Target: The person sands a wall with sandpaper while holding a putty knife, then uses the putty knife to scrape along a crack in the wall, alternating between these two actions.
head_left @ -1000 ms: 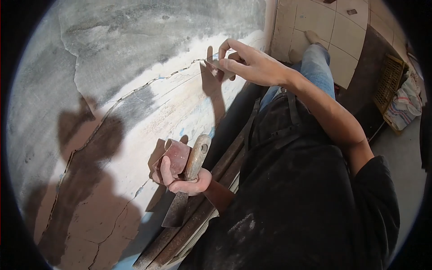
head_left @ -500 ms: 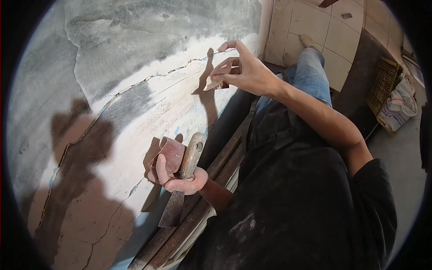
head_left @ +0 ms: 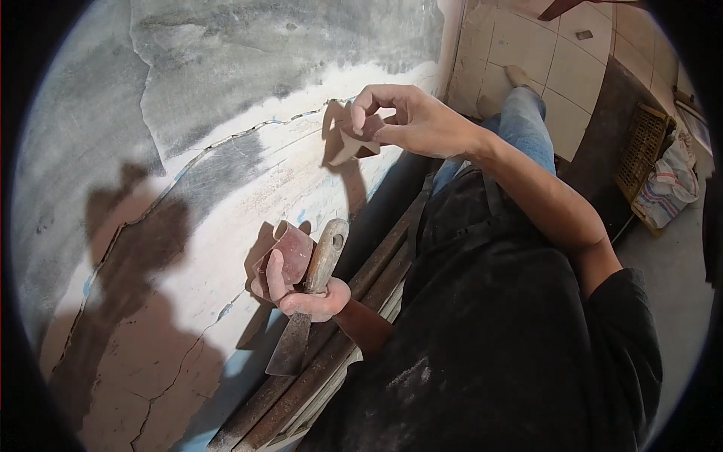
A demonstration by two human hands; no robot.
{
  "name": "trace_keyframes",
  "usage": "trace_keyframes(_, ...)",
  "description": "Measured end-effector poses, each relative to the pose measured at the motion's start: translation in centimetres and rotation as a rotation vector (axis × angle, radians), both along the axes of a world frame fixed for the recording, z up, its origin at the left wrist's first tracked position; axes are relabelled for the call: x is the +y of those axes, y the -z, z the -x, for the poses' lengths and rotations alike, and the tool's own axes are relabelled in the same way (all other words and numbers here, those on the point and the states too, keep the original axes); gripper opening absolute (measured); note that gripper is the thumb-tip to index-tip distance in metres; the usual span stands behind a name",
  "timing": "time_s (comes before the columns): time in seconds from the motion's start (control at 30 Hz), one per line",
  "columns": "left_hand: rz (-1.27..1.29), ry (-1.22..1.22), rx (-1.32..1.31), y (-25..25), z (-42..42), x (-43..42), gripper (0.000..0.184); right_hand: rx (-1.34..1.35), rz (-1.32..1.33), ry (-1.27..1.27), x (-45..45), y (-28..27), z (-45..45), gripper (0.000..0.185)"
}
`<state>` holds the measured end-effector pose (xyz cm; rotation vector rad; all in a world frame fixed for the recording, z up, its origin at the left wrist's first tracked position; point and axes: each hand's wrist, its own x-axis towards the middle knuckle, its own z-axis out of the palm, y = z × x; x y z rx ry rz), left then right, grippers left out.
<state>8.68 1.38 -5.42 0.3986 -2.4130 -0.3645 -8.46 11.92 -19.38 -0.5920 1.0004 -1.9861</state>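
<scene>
My left hand (head_left: 316, 301) is closed round a putty knife (head_left: 325, 260), its wooden handle pointing up and its metal blade down. The same hand grips a curled reddish-brown sheet of sandpaper (head_left: 292, 252) beside the handle. Higher up, my right hand (head_left: 422, 120) pinches a smaller folded piece of sandpaper (head_left: 352, 145) between thumb and fingers, close to the wall (head_left: 248, 188); whether it touches the wall I cannot tell. A long crack (head_left: 184, 169) runs across the wall through pale patches and grey areas.
Long brown bars (head_left: 354, 309) run along the foot of the wall beside my body. A yellow plastic crate (head_left: 640, 154) stands at the right with a striped white sack (head_left: 669, 184) by it. Tiled floor (head_left: 520, 34) lies beyond my leg.
My right hand has curled its raised fingers down onto the sandpaper and turned it, shifting slightly. My left hand keeps its hold. The view has moved a little.
</scene>
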Motion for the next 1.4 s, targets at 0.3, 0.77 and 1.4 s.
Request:
trace_keyframes(0.3, -0.051, 0.069, 0.082, 0.3, 0.4, -0.1, 0.067, -0.158, -0.053, -0.099, 0.1, -1.8, -0.1, 0.025)
trace_keyframes(0.77, -0.104, 0.021, 0.144, -1.2, -1.3, -0.4, 0.070, 0.202, -0.126, 0.156, -1.4, -6.1, 1.1, 0.034)
trace_keyframes(1.4, -0.107, -0.205, 0.178, -0.4, -1.5, 0.0, 0.069, -0.137, -0.113, 0.121, -5.6, -2.9, -1.3, 0.048)
